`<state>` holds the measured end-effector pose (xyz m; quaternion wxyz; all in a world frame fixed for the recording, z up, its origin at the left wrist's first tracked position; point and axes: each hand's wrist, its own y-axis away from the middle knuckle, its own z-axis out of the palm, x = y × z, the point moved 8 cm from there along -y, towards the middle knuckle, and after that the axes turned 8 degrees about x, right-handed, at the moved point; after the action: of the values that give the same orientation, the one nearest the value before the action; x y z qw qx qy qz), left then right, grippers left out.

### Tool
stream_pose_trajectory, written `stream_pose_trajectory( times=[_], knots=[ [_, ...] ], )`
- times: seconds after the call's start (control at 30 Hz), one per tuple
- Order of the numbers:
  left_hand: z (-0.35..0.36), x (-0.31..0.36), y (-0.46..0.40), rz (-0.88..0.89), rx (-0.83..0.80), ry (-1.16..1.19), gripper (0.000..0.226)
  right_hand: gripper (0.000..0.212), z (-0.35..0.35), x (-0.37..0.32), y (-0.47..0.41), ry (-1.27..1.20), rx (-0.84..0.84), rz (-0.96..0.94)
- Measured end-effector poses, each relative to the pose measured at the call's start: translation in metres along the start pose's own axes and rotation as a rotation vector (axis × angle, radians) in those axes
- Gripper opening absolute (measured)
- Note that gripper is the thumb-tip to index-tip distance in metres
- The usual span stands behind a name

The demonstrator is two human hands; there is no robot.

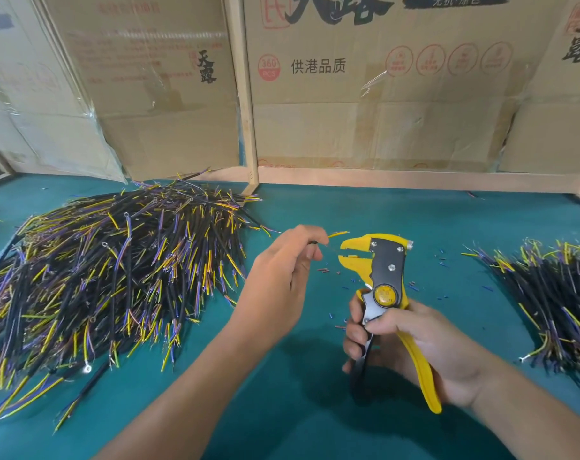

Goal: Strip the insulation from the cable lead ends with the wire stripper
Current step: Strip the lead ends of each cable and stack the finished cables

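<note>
My right hand point(411, 346) grips the handles of a yellow and black wire stripper point(386, 277), held upright with its jaws pointing left. My left hand point(282, 277) pinches a black cable whose yellow lead point(338, 234) sticks out to the right, just above the jaws. A thin lead runs from my fingers into the jaw mouth point(345, 252). Most of the cable is hidden behind my left hand.
A big heap of black cables with yellow and purple leads point(109, 273) lies on the green table point(298, 410) at the left. A smaller heap point(553, 293) lies at the right. Bits of stripped insulation point(441, 260) are scattered near the stripper. Cardboard boxes point(364, 94) stand behind.
</note>
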<state>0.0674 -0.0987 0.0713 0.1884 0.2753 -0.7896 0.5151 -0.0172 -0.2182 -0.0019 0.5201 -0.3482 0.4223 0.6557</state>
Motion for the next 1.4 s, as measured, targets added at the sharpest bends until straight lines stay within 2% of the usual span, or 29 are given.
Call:
stream_pose_trajectory(
  times=[0.73,1.07,1.13,1.23,1.3,1.4],
  knots=[
    [0.008,0.011,0.006,0.021,0.003,-0.057,0.030,0.016,0.010,0.006,-0.002,-0.025,-0.013,-0.053],
    [0.008,0.012,0.005,-0.003,-0.010,-0.019,0.025,0.038,0.006,-0.001,0.001,0.022,0.120,-0.072],
    [0.009,0.010,0.006,-0.042,-0.012,0.036,0.023,0.041,0.005,-0.002,0.003,0.026,0.139,-0.076],
    [0.015,0.000,0.007,-0.203,-0.028,0.198,0.012,0.047,0.002,-0.002,0.004,0.049,0.169,-0.073],
    [0.019,-0.006,0.007,-0.302,-0.051,0.334,0.019,0.050,0.000,-0.002,0.004,0.060,0.194,-0.063],
    [0.021,-0.008,0.006,-0.331,-0.074,0.396,0.022,0.053,-0.002,-0.004,0.006,0.098,0.215,-0.069]
  ],
)
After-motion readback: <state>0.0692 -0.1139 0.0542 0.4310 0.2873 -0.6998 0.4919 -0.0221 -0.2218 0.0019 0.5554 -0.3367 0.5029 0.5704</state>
